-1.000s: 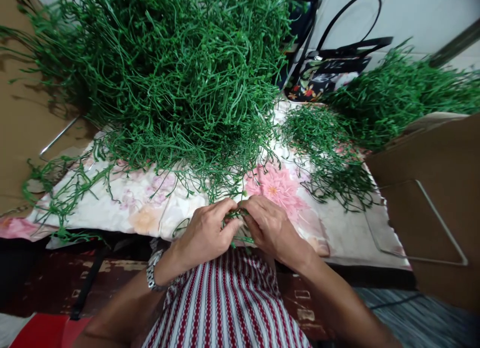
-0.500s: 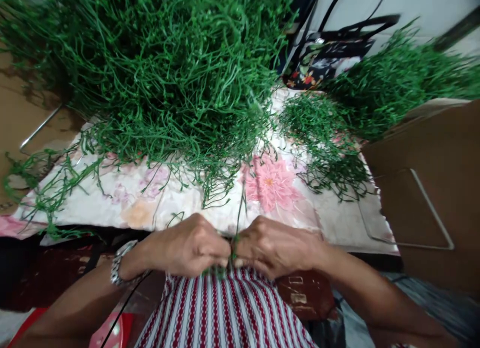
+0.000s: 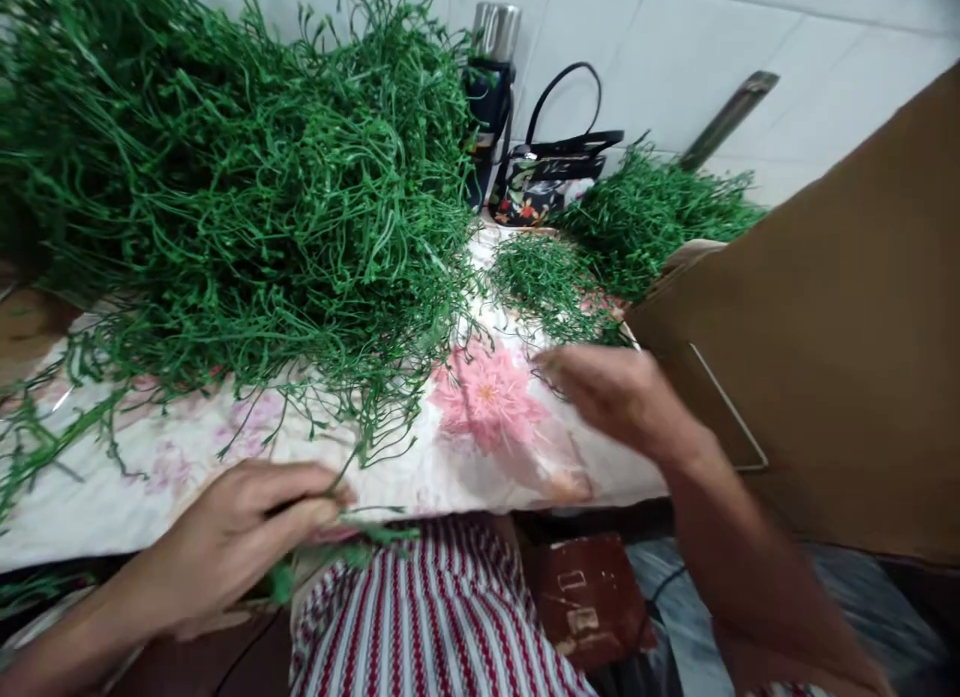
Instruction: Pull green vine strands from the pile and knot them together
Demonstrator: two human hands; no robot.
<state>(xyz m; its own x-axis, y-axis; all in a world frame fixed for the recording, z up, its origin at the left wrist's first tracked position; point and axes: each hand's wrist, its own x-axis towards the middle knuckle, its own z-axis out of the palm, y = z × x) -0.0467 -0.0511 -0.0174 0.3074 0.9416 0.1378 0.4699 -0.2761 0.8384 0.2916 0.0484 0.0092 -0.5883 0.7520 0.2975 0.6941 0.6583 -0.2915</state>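
Pinching green sprig [image 3: 361, 551] in left hand [image 3: 244, 522]; unable to judge grip of blurred right hand [image 3: 615, 392], near smaller pile [image 3: 544, 275]; seemingly far from done, given large heap [image 3: 285, 197] beyond left hand.

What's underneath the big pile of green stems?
Floral cloth shows beneath the front edge of the green pile; what lies under its dense middle is covered from view.

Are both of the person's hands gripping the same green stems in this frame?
No: the left hand alone holds those green stems, while the right hand is apart from them, over the floral tablecloth.
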